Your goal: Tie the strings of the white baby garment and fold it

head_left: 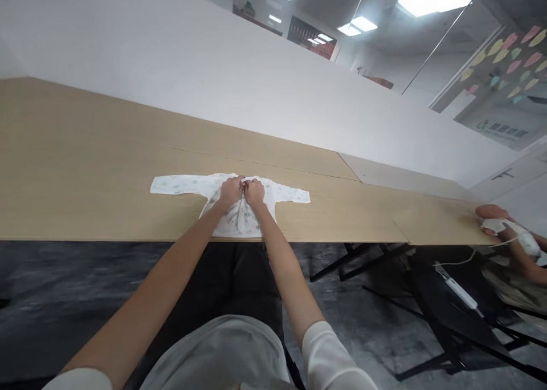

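Note:
A small white long-sleeved baby shirt (239, 223) with a faint print lies on the table, its sleeves spread to either side and its hem near the front edge. My left hand (231, 190) and my right hand (254, 192) meet at the upper middle of its front opening, just under the neckline. Both have curled fingers that pinch the fabric edges there. The fingertips are close together, and any small fastener between them is hidden.
The long wooden table (85, 150) runs along a white wall (213, 82) with glass above. At the far right another person's arm (527, 264) is beside a doll (493, 213). A black folding chair (453, 299) holds a white power strip (461, 293) with a cable.

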### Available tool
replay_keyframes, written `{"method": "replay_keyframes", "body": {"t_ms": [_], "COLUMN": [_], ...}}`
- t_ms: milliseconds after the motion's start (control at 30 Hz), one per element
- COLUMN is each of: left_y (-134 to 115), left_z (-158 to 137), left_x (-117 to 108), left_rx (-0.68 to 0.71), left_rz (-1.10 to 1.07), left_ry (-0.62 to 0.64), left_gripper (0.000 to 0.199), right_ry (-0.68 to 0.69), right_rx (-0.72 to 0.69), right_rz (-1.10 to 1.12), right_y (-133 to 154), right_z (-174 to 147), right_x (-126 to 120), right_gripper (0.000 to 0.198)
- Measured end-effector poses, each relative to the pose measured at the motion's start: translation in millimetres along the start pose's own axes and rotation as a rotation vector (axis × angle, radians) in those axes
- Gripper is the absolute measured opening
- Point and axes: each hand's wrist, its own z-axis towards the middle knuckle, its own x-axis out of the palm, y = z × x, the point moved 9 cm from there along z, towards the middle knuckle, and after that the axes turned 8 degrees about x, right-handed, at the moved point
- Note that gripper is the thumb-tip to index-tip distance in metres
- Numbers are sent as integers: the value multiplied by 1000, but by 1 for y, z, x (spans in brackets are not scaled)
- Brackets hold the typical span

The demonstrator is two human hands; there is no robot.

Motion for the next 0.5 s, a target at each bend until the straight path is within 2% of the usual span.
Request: {"method": "replay_keyframes", "body": {"t_ms": [233,500], "left_y": [3,2], "left_z": [-4,-6], "left_x": [3,4], "left_rx": [-21,-8], "left_rz": [-23,-45], "left_ry": [-6,-29], "left_gripper": [45,44], "right_ry": [-19,-17], "right_rx": [-58,-27], "right_rz": [49,149], "right_y": [3,-3], "right_z": [-5,-5], "right_x": [0,-2], "right_gripper": [33,31]}}
